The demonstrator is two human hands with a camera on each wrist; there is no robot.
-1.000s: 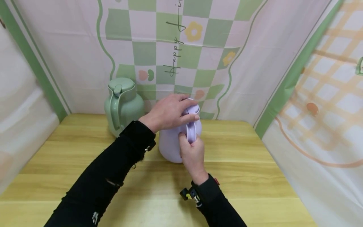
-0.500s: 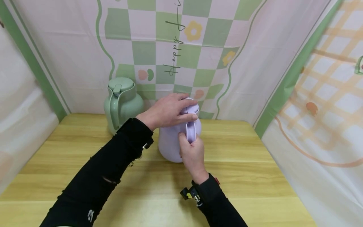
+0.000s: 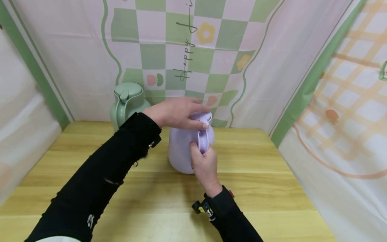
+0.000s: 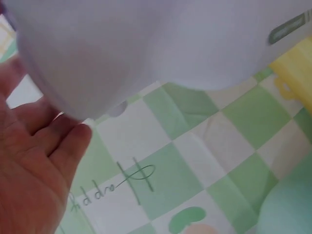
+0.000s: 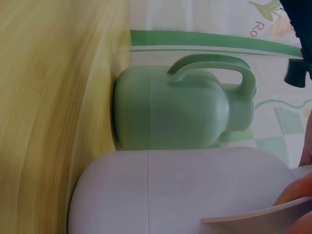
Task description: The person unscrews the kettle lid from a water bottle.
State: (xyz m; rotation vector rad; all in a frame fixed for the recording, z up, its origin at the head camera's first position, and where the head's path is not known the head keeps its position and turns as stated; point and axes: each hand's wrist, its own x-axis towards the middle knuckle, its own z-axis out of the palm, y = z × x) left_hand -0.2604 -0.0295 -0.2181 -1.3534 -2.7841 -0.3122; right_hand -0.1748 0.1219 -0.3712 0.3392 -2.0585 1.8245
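Note:
A lilac thermos jug [image 3: 181, 151] stands upright on the wooden table, near its back edge. My right hand [image 3: 207, 164] grips its handle [image 3: 203, 141], the thumb along the handle's left side. Over the jug's top lies my left hand [image 3: 181, 112], fingers bent round the far side of the lid [image 3: 205, 117] and thumb on the near side. Most of the lid is hidden beneath that hand. In the left wrist view the fingers [image 4: 73, 141] touch the rim of the jug's top. The right wrist view shows the jug's body [image 5: 146, 190] and fingers at the handle.
A green thermos jug [image 3: 128, 101] stands to the left, partly behind my left forearm [image 3: 99, 178]. Behind the wooden table [image 3: 257, 188] hangs a cloth [image 3: 178, 57] with a green-and-white check. More printed cloth [image 3: 341, 134] hangs at the right.
My left wrist and forearm have swung slightly left and up, with the hand turning on the lid. The lilac jug and my right hand have stayed nearly still.

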